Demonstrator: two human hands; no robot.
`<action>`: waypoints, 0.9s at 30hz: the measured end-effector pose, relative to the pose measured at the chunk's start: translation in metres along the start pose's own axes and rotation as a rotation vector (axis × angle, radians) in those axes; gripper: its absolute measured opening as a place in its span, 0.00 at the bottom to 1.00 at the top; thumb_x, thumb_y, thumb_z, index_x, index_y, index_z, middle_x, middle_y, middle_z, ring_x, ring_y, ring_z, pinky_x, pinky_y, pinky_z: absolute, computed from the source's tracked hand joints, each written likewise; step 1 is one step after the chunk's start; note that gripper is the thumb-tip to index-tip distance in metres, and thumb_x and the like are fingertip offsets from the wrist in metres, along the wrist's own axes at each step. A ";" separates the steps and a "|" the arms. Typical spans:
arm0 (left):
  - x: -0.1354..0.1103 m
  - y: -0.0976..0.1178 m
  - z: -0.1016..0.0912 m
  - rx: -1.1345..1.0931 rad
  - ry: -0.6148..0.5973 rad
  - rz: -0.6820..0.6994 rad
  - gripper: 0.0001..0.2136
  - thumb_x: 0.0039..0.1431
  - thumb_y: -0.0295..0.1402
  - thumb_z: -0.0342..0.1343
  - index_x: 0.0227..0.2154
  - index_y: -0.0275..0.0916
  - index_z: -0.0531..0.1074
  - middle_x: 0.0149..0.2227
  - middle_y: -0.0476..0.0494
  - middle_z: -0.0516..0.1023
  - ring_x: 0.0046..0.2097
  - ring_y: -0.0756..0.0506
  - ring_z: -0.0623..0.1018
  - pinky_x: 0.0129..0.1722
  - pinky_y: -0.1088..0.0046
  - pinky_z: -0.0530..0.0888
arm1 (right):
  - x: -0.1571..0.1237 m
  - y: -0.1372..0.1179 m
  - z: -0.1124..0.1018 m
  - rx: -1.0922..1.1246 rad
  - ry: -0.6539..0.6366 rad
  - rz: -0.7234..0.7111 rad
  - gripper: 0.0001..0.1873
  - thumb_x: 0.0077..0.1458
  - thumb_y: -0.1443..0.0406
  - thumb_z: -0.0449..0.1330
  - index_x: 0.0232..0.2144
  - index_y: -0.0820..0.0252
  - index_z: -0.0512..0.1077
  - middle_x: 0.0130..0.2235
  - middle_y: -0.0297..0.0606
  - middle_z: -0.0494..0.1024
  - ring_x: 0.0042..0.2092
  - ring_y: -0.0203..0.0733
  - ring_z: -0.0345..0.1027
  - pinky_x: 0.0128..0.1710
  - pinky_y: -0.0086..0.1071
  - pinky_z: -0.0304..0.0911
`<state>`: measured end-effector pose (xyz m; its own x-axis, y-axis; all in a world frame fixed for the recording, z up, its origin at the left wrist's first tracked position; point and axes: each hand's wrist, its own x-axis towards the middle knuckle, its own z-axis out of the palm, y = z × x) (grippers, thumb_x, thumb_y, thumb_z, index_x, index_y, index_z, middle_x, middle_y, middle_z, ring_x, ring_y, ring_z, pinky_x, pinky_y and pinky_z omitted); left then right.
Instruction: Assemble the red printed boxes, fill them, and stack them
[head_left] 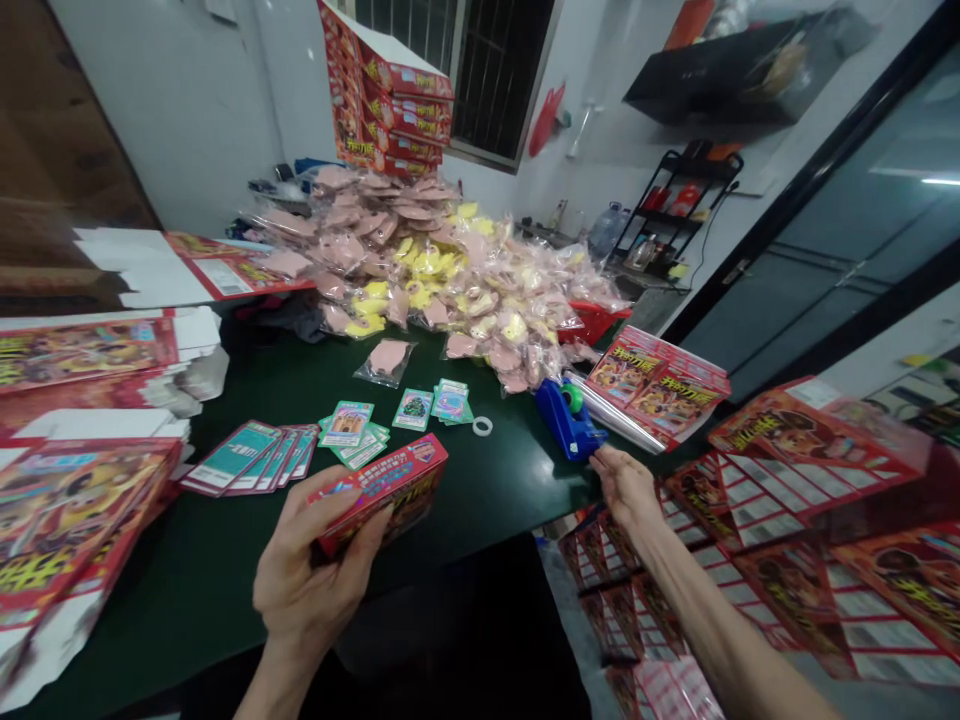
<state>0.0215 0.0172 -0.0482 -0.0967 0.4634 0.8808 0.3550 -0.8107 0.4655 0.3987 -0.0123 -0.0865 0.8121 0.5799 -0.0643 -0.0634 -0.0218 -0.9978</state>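
Note:
My left hand (319, 560) is wrapped round a small red card box (397, 485), held tilted above the front of the green table (487, 500). My right hand (626, 485) reaches to the near end of a blue tape dispenser (562, 420) with a green hub. Its fingertips are pinched together there, and whatever lies between them is too small to make out. Beyond the red box lie loose cards (349, 425) in small piles, with a white ring (482, 427) beside them. Fanned teal-backed cards (255, 460) rest further left.
A heap of bagged pink and yellow pieces (450, 260) covers the table's back. Flattened red cartons (82, 520) are stacked at left. Wrapped red boxes (652, 385) stand at right, and more stacked boxes (795, 500) rise beside my right arm.

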 end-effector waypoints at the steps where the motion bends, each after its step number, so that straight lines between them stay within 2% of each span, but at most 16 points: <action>1: 0.000 0.001 0.000 0.007 0.007 -0.005 0.22 0.41 0.19 0.66 0.41 0.37 0.69 0.41 0.44 0.76 0.40 0.47 0.78 0.39 0.72 0.75 | 0.001 0.006 0.000 -0.024 -0.004 -0.002 0.10 0.58 0.62 0.58 0.38 0.65 0.70 0.38 0.36 0.74 0.36 0.35 0.70 0.36 0.33 0.69; 3: 0.000 0.001 0.001 0.011 0.021 -0.011 0.22 0.40 0.19 0.66 0.40 0.37 0.69 0.41 0.44 0.76 0.40 0.47 0.78 0.39 0.72 0.75 | 0.006 0.015 0.002 -0.098 -0.012 -0.007 0.14 0.60 0.61 0.56 0.45 0.64 0.68 0.44 0.40 0.73 0.41 0.38 0.70 0.39 0.37 0.69; 6: 0.001 0.001 0.003 -0.015 0.031 -0.013 0.22 0.40 0.19 0.66 0.40 0.37 0.70 0.40 0.43 0.77 0.40 0.46 0.78 0.39 0.71 0.75 | 0.014 0.016 0.002 -0.236 -0.026 -0.049 0.17 0.59 0.60 0.56 0.48 0.62 0.67 0.48 0.41 0.71 0.44 0.41 0.69 0.42 0.40 0.68; 10: 0.003 0.001 0.002 -0.053 0.031 -0.020 0.23 0.39 0.18 0.66 0.41 0.37 0.70 0.41 0.43 0.76 0.42 0.45 0.77 0.41 0.69 0.75 | 0.010 0.010 -0.002 -0.401 -0.025 -0.199 0.17 0.59 0.60 0.56 0.48 0.62 0.67 0.48 0.40 0.71 0.45 0.41 0.69 0.43 0.41 0.67; 12: 0.004 0.003 0.000 -0.094 -0.004 -0.038 0.23 0.40 0.18 0.66 0.41 0.38 0.70 0.43 0.42 0.76 0.44 0.45 0.77 0.42 0.67 0.75 | -0.002 0.008 -0.004 -0.451 -0.006 -0.293 0.13 0.58 0.60 0.57 0.41 0.64 0.70 0.43 0.40 0.73 0.44 0.41 0.68 0.44 0.41 0.65; 14: 0.006 0.006 -0.002 -0.155 -0.032 -0.074 0.20 0.42 0.19 0.65 0.40 0.38 0.70 0.44 0.42 0.75 0.46 0.44 0.76 0.43 0.65 0.75 | -0.023 0.006 -0.003 -0.469 0.007 -0.375 0.11 0.54 0.61 0.60 0.28 0.65 0.71 0.35 0.41 0.73 0.42 0.43 0.67 0.44 0.42 0.63; 16: 0.006 0.009 -0.003 -0.192 -0.032 -0.118 0.17 0.45 0.18 0.63 0.38 0.39 0.70 0.44 0.42 0.76 0.46 0.44 0.77 0.42 0.66 0.76 | -0.052 -0.001 0.002 -0.460 -0.021 -0.437 0.12 0.50 0.60 0.61 0.21 0.63 0.70 0.30 0.41 0.72 0.38 0.45 0.66 0.41 0.40 0.63; 18: 0.007 0.010 -0.003 -0.184 -0.016 -0.146 0.15 0.47 0.18 0.61 0.36 0.39 0.70 0.42 0.44 0.77 0.43 0.47 0.78 0.40 0.70 0.76 | -0.089 -0.015 0.014 -0.435 -0.141 -0.484 0.11 0.50 0.59 0.60 0.23 0.62 0.72 0.27 0.38 0.72 0.32 0.41 0.66 0.34 0.35 0.63; 21: 0.011 0.012 -0.004 -0.150 -0.040 -0.161 0.13 0.47 0.19 0.61 0.35 0.38 0.70 0.39 0.45 0.76 0.41 0.49 0.77 0.38 0.74 0.76 | -0.151 -0.050 0.043 -0.334 -0.507 -0.584 0.09 0.55 0.61 0.57 0.28 0.59 0.73 0.22 0.31 0.70 0.24 0.34 0.65 0.24 0.26 0.61; 22: 0.013 0.013 -0.004 -0.141 -0.048 -0.160 0.13 0.47 0.19 0.61 0.35 0.39 0.70 0.38 0.46 0.76 0.40 0.49 0.77 0.38 0.74 0.75 | -0.169 -0.062 0.055 -0.272 -0.573 -0.626 0.07 0.56 0.63 0.56 0.30 0.58 0.72 0.21 0.30 0.70 0.23 0.32 0.64 0.23 0.25 0.60; 25: 0.016 0.016 -0.005 -0.141 -0.071 -0.182 0.13 0.48 0.21 0.61 0.36 0.39 0.69 0.35 0.48 0.75 0.38 0.50 0.76 0.39 0.75 0.75 | -0.206 -0.090 0.090 -0.072 -0.651 -0.654 0.04 0.56 0.67 0.56 0.30 0.58 0.71 0.21 0.28 0.69 0.21 0.29 0.64 0.21 0.22 0.60; 27: 0.016 0.017 -0.006 -0.159 -0.078 -0.219 0.14 0.49 0.22 0.61 0.38 0.40 0.68 0.36 0.49 0.74 0.38 0.50 0.76 0.38 0.76 0.75 | -0.216 -0.096 0.106 0.052 -0.704 -0.566 0.05 0.55 0.68 0.56 0.36 0.57 0.70 0.22 0.27 0.69 0.21 0.29 0.64 0.21 0.22 0.61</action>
<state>0.0206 0.0086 -0.0252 -0.0808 0.6547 0.7515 0.1830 -0.7314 0.6569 0.1680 -0.0491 0.0248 0.1886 0.8569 0.4798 0.1975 0.4455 -0.8732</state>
